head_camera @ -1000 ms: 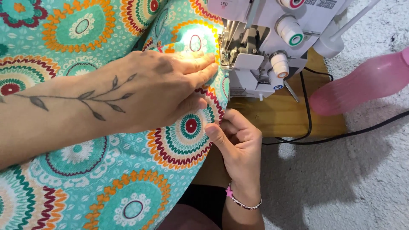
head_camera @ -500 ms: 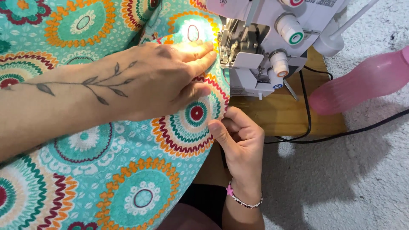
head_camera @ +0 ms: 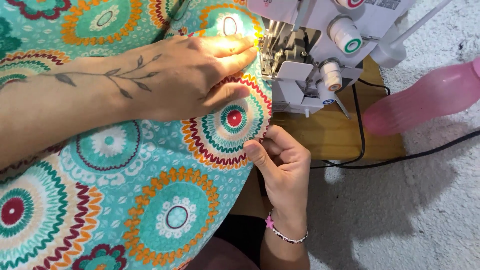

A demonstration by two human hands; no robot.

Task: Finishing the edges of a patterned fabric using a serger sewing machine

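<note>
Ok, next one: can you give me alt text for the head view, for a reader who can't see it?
A person's left hand lies flat on teal fabric with orange and red circle patterns, fingertips close to the needle area of a white sewing machine. The right hand pinches the fabric's edge in front of the machine, which stands on a wooden board. A pink bottle lies beside it.

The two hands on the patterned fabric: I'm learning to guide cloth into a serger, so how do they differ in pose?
The left hand lies flat on the fabric, fingertips by the machine. The right hand is curled, pinching the fabric's edge nearer the body. Both touch the same cloth.
</note>
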